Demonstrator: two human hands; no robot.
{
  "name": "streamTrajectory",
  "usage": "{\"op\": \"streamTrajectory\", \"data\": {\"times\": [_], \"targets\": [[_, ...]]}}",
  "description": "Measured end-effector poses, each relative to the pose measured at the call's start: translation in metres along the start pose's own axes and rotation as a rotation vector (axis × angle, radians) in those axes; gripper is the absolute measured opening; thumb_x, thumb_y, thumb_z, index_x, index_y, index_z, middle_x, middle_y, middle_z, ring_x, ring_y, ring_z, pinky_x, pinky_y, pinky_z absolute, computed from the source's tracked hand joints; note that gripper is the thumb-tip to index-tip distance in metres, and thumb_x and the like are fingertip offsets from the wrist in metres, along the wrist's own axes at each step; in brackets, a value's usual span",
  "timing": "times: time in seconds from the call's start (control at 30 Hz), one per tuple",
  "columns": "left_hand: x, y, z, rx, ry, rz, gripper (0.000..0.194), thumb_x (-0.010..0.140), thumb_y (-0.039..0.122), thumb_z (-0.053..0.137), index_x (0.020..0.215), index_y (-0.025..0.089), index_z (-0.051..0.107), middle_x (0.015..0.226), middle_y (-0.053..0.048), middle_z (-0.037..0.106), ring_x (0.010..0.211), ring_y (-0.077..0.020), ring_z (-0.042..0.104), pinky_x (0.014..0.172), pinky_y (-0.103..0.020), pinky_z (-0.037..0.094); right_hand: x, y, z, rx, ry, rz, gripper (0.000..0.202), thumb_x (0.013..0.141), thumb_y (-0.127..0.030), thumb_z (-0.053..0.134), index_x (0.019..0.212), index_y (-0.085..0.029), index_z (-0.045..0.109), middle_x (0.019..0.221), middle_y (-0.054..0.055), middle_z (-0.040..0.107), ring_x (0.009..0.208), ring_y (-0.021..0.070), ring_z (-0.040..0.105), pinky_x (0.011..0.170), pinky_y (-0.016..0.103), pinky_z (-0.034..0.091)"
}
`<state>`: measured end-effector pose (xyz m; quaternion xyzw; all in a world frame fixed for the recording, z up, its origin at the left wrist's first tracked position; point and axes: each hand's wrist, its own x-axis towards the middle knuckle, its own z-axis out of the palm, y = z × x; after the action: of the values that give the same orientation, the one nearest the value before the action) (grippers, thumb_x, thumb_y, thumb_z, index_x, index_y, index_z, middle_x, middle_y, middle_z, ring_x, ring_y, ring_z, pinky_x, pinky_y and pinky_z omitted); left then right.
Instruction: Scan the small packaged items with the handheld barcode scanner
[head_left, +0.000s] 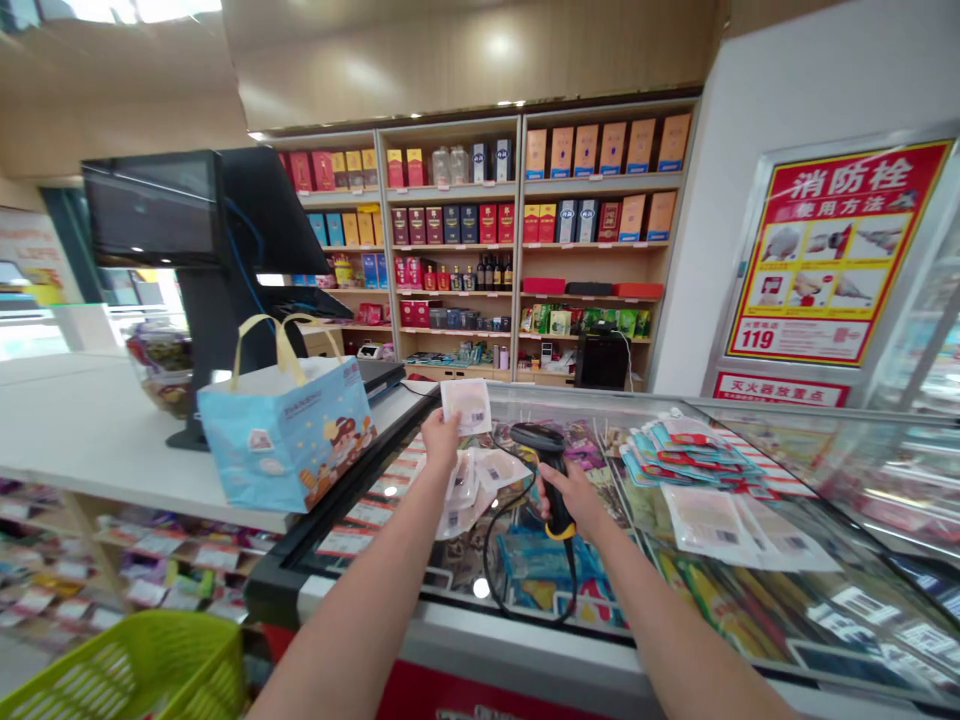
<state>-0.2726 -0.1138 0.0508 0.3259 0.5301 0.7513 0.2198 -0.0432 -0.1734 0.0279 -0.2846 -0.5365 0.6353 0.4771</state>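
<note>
- Green basket (pixel 142 665) sits lowest and nearest, at the bottom left, below the counter edge.
- Both forearms reach out over the glass freezer lid (pixel 750 600), from its near edge toward the middle.
- Right hand (pixel 574 497) wraps a black barcode scanner (pixel 546 455) by the handle, fingers curled tight round the grip; scanner head points left toward the packet. Its cable loops down across the glass.
- Left hand (pixel 441 438) lifts a small white packet (pixel 466 405) above the lid, pinched at its lower left corner between thumb and fingers.
- More white packets (pixel 469 485) lie in a loose heap on the glass just below the left hand.
- Blue gift bag (pixel 289 430) with yellow handles stands at the right edge of the white counter (pixel 90 430), beside the freezer.
- Flat packets (pixel 720 520) spread on the glass toward the right.
- Till monitor (pixel 154 205) stands further back on the counter; shelves of boxed goods (pixel 487 230) line the far wall.
</note>
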Motion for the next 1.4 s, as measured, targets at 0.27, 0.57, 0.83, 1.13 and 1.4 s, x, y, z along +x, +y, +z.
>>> {"op": "streamTrajectory", "data": {"times": [0.27,0.57,0.83,1.13,1.4], "targets": [[-0.009,-0.057,0.032,0.251,-0.025,0.051,0.024,0.068,0.024,0.059,0.086,0.014,0.07,0.078,-0.006,0.072,0.078,-0.0219,0.067,0.068,-0.03,0.052,0.002,0.004,-0.002,-0.106,0.01,0.024,0.04,0.065,-0.053,0.069,0.07,-0.019,0.048,0.047,-0.006,0.051,0.034,0.0082,0.046,0.033,0.021,0.044],[-0.012,-0.059,0.032,0.224,-0.005,0.026,0.025,0.071,0.023,0.058,0.09,0.013,0.069,0.078,-0.007,0.071,0.077,-0.021,0.066,0.068,-0.029,0.051,0.002,0.007,0.003,-0.208,0.03,0.064,0.037,0.066,-0.051,0.067,0.067,-0.02,0.047,0.044,-0.007,0.05,0.032,0.0084,0.045,0.032,0.022,0.042],[-0.019,-0.054,0.032,0.137,-0.041,0.036,0.026,0.07,0.023,0.055,0.09,0.011,0.068,0.086,-0.009,0.071,0.075,-0.0203,0.066,0.066,-0.029,0.052,0.0,0.004,0.003,-0.218,0.016,0.075,0.035,0.068,-0.05,0.065,0.067,-0.02,0.048,0.044,-0.007,0.05,0.032,0.0085,0.044,0.033,0.023,0.041],[-0.016,-0.059,0.03,0.238,-0.042,0.093,0.026,0.069,0.03,0.055,0.084,0.013,0.068,0.081,-0.008,0.071,0.074,-0.0211,0.065,0.064,-0.029,0.05,0.003,0.009,0.001,-0.202,0.036,0.046,0.034,0.07,-0.049,0.066,0.072,-0.02,0.048,0.048,-0.006,0.052,0.034,0.009,0.045,0.033,0.023,0.042],[-0.024,-0.054,0.036,0.177,-0.064,0.018,0.031,0.065,0.033,0.058,0.086,0.012,0.067,0.077,-0.008,0.07,0.07,-0.0207,0.064,0.059,-0.028,0.05,0.008,0.003,0.0,-0.164,0.088,0.059,0.036,0.065,-0.048,0.068,0.073,-0.02,0.048,0.048,-0.008,0.051,0.034,0.0089,0.047,0.033,0.023,0.043]]}}
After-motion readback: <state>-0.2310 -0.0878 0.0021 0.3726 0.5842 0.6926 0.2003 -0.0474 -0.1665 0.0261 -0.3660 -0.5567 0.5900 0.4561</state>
